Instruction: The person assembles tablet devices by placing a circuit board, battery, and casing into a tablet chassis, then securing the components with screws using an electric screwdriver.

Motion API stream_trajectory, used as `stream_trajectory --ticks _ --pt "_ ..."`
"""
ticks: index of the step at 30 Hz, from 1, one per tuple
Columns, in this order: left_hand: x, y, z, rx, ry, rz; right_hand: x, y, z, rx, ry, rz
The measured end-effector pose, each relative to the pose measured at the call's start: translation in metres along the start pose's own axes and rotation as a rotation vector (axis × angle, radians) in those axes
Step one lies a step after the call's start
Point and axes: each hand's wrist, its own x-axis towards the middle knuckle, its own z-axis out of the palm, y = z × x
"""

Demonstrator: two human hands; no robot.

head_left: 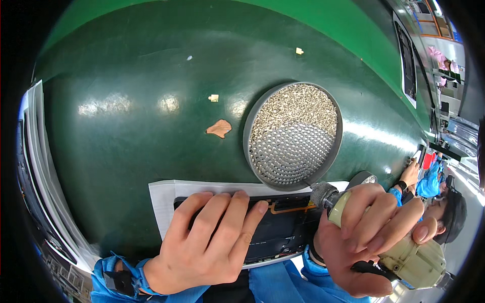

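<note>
My right hand (371, 227) is closed around a pale yellow-green power screwdriver (414, 260). The tool's knurled metal nose (323, 194) points left and up, its thin tip at the near rim of a round grey dish (338, 146). Inside that dish, many tiny screws (300, 108) are heaped over the far half of a perforated plate (288, 156). My left hand (212, 237) lies with fingers apart on a flat black device panel (275, 235), which has an orange flex strip along its far edge. White paper sheets (164, 207) show under the panel.
On the green table (151, 141) lie a brown scrap (220, 129) and two small pale tabs (213, 98). Stacked panels and sheets (55, 187) stand at the left edge. A smaller round container (365, 178) is beyond my right hand. A co-worker in blue (430, 182) sits at right.
</note>
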Motion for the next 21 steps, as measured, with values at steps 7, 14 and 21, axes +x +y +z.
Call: stream_trajectory --ticks 7,14,21 --pt "0.0022 0.0013 0.0015 0.009 -0.046 0.014 -0.0025 0.0028 -0.0005 -0.013 0.005 0.014" --pt "0.0006 0.0020 0.0012 0.014 -0.051 0.011 -0.0043 0.0006 0.0043 -0.045 0.011 0.017" --pt "0.0010 0.0051 0.0013 0.003 -0.053 0.016 -0.0047 -0.0039 -0.0016 -0.038 -0.037 0.028"
